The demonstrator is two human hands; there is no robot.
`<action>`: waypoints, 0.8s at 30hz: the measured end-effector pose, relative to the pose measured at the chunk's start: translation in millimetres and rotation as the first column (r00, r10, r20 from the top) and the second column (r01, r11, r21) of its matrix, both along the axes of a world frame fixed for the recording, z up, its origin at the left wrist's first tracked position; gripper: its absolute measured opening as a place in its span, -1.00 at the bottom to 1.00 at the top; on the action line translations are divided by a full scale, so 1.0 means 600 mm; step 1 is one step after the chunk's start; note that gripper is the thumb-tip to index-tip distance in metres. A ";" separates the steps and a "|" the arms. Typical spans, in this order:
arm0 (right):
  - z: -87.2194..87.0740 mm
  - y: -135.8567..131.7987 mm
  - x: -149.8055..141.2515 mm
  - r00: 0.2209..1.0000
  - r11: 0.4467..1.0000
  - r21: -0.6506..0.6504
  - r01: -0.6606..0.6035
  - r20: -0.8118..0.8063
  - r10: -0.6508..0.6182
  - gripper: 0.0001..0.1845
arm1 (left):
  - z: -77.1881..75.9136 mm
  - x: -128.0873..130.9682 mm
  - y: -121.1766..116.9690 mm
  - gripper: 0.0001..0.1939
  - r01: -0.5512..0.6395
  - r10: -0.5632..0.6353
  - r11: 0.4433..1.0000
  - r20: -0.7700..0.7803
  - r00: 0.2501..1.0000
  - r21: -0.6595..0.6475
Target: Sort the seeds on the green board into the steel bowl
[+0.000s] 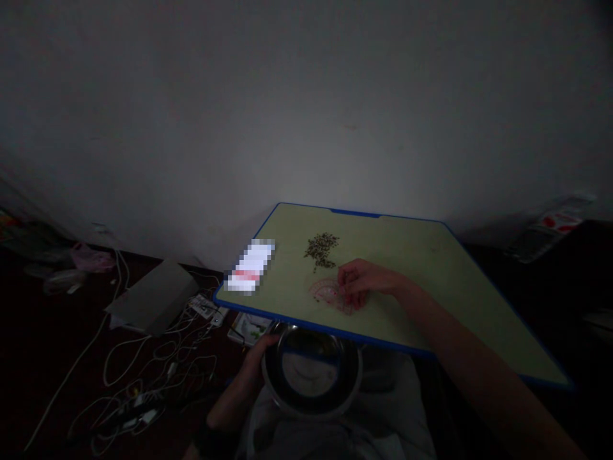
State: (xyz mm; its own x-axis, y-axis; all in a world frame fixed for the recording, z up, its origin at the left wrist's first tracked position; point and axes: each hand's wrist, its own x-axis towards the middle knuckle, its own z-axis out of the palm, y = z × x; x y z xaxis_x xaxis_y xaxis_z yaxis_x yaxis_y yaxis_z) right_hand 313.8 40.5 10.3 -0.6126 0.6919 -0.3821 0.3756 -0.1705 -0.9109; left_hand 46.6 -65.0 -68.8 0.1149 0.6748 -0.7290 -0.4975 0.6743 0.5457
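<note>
My right hand (355, 283) is over the pale green tabletop, its fingers curled together on the right part of a clear protractor (328, 292) with red markings. A few small dark specks show on or under the protractor. Just beyond it lies a loose pile of small speckled seeds or grains (321, 249), their kind too small to make out. Below the table's front edge, my left hand (261, 354) grips the left rim of a shiny metal bowl (311, 406), which rests over my lap. The fingers under the bowl are hidden.
The table (407, 249) has a blue edge and stands near a pale wall. A bright, blurred-out phone-like screen (251, 266) lies at its left. On the floor to the left are tangled white cables (163, 348), a grey box-like object (153, 297) and a pink plastic bag (90, 257).
</note>
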 end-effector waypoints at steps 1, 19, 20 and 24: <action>0.000 0.000 0.000 1.000 1.000 -0.003 -0.005 0.004 0.005 -0.66 | 0.000 0.001 0.000 -0.79 -0.002 0.002 1.000 -0.003 1.000 0.005; -0.002 -0.002 -0.003 0.999 0.999 0.008 -0.032 0.021 0.031 -0.68 | -0.016 -0.007 -0.002 -0.78 0.022 -0.024 0.994 0.019 1.000 0.103; -0.003 -0.002 -0.004 0.999 0.999 0.010 -0.034 0.024 0.034 -0.68 | -0.019 -0.007 -0.001 -0.78 0.025 -0.025 0.995 0.001 1.000 0.098; -0.004 -0.002 -0.005 0.999 0.999 0.012 -0.041 0.032 0.041 -0.68 | -0.023 -0.009 -0.003 -0.82 0.015 -0.010 0.994 -0.047 0.999 0.106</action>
State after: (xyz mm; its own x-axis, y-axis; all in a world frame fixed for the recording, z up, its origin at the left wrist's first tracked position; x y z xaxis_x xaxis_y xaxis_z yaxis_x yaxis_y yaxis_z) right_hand 310.7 39.5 7.9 -0.6280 0.6715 -0.3933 0.4112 -0.1427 -0.9003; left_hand 40.9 -66.6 -82.6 0.0917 0.7471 -0.6583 -0.4620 0.6176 0.6365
